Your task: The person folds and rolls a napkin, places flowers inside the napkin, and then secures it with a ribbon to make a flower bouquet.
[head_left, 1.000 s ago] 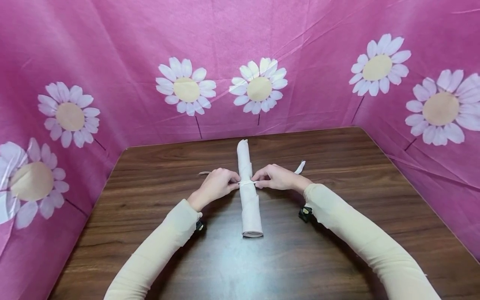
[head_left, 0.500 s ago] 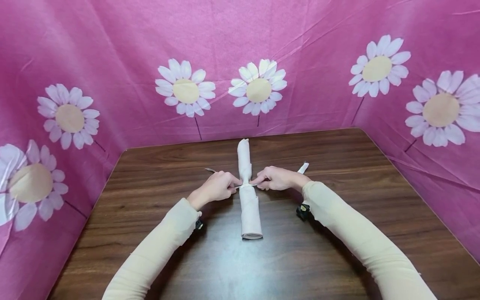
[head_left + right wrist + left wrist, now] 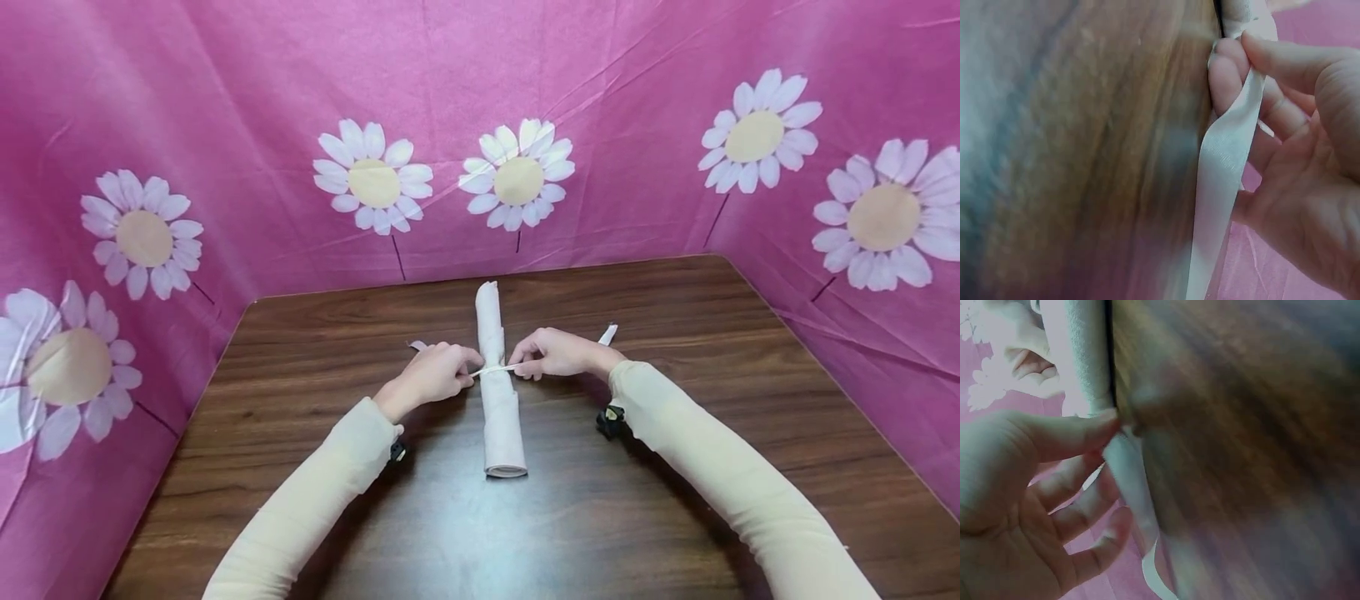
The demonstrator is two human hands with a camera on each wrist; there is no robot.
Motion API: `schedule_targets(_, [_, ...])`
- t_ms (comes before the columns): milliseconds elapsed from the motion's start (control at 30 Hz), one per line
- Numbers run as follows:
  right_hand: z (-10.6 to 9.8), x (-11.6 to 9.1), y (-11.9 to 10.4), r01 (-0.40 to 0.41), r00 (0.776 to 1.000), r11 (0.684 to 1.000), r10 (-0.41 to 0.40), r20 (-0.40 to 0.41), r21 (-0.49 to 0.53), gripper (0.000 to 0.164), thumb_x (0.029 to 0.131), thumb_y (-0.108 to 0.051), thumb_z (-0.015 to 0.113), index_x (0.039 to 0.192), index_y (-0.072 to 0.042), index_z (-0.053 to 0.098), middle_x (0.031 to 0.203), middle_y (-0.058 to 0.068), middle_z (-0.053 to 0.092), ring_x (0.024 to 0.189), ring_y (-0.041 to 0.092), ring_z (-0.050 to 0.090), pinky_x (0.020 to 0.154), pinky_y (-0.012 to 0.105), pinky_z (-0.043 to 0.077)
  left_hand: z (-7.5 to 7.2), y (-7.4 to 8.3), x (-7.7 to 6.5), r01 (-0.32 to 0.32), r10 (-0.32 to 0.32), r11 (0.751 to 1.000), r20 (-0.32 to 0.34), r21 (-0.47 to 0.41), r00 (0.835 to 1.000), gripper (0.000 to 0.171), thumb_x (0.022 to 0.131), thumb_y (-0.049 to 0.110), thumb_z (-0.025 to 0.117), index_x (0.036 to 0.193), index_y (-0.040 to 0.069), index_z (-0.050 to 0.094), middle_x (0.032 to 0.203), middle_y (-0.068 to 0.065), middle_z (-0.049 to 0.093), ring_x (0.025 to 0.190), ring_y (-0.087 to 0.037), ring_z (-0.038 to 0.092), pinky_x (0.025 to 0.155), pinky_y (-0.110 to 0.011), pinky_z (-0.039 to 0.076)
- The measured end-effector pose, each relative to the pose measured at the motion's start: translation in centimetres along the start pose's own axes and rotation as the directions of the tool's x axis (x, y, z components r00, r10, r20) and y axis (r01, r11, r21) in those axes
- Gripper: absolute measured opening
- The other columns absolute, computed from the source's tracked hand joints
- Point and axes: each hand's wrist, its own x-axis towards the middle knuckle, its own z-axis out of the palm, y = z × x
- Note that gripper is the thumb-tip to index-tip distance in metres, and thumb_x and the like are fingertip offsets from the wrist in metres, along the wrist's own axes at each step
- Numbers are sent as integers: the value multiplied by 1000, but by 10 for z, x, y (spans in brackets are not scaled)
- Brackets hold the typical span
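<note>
A rolled pale cloth (image 3: 502, 425) lies lengthwise on the table, drawn in at its middle by a white ribbon (image 3: 493, 367) around it. At the roll's left side my left hand (image 3: 435, 372) pinches one ribbon end between thumb and index finger; its other fingers are loosely bent in the left wrist view. On the opposite side my right hand (image 3: 558, 354) pinches the other end, and the ribbon runs taut between the two. A flat satin ribbon tail (image 3: 1219, 169) hangs past the right fingers. Behind the left hand another ribbon tail (image 3: 1155, 575) curls out.
The brown wood-grain table (image 3: 337, 517) reaches back to a pink cloth backdrop (image 3: 450, 67) printed with white daisies, which closes off the back and both sides. A small black device (image 3: 611, 422) sits at the right wrist.
Both index fingers came in close at the knot, then my right hand drew back slightly to the right, ribbon still pinched. My left hand has shifted slightly down. The roll has stayed in place.
</note>
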Motion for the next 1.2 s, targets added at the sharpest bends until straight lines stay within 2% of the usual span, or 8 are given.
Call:
schedule_targets(200, [-6, -14, -13, -36, 999, 994, 33, -33, -100, 10, 97, -8, 68, 101, -7, 76, 71, 1, 67, 60, 6, 54, 57, 23, 43, -6, 5, -10, 77, -78, 997, -55, -28, 995, 22, 91, 13, 77, 111, 9, 70, 77, 7, 71, 65, -5, 61, 65, -34, 51])
schedule_targets(333, [-9, -27, -23, -79, 996, 972, 66, -67, -222, 9, 96, -7, 68, 97, -10, 76, 72, -3, 67, 59, 5, 54, 61, 27, 46, -14, 8, -21, 102, -105, 987, -14, -121, 994, 19, 93, 12, 74, 110, 5, 72, 83, 4, 74, 73, -7, 65, 74, -36, 53])
schedule_targets(400, [-9, -34, -26, -109, 993, 960, 92, -77, -257, 8, 95, -9, 69, 96, -12, 77, 71, -4, 66, 59, 5, 52, 64, 29, 44, -17, 9, -28, 118, -113, 976, 34, -181, 993, 19, 95, 11, 71, 113, 4, 71, 85, 3, 74, 73, -7, 66, 71, -34, 54])
schedule_targets(500, [-8, -45, -28, -134, 990, 951, 115, -81, -277, 7, 95, -12, 71, 93, -14, 77, 69, -9, 64, 60, 5, 50, 64, 30, 43, -17, 9, -40, 183, -152, 930, 120, -319, 981, 22, 97, 7, 67, 118, 0, 67, 89, -3, 74, 73, -11, 66, 60, -33, 57])
schedule_targets(667, [-3, -62, -26, -164, 986, 938, 143, -91, -306, 10, 92, -14, 75, 82, -17, 74, 65, -14, 57, 58, 4, 47, 57, 27, 42, -12, 7, -55, 303, -216, 806, 223, -509, 950, 19, 99, 4, 61, 116, -4, 65, 91, -11, 71, 65, -17, 65, 50, -36, 58])
schedule_targets(900, [10, -76, -32, -177, 984, 930, 160, -79, -323, 24, 94, -23, 74, 71, -20, 69, 60, -14, 51, 55, 4, 45, 54, 26, 39, 2, 8, -69, 359, -246, 735, 267, -575, 932, 9, 100, 10, 63, 100, 2, 67, 78, -4, 68, 55, -18, 64, 48, -36, 57])
schedule_targets(1067, [22, -71, -39, -171, 985, 978, 167, -42, -118, 19, 98, -22, 69, 81, -15, 72, 61, -11, 55, 45, 7, 53, 45, 26, 47, 7, 17, -72, 362, -263, 686, 248, -632, 932, 12, 100, 14, 66, 100, 3, 65, 77, -4, 66, 58, -20, 66, 48, -36, 56])
schedule_targets(1200, [31, -64, -42, -189, 981, 979, 191, -19, 72, 20, 99, -24, 67, 88, -10, 75, 62, -8, 55, 44, 9, 51, 45, 29, 50, 11, 24, -70, 349, -277, 644, 217, -681, 936, 15, 99, 16, 67, 103, 1, 65, 78, -6, 67, 58, -21, 66, 48, -37, 56])
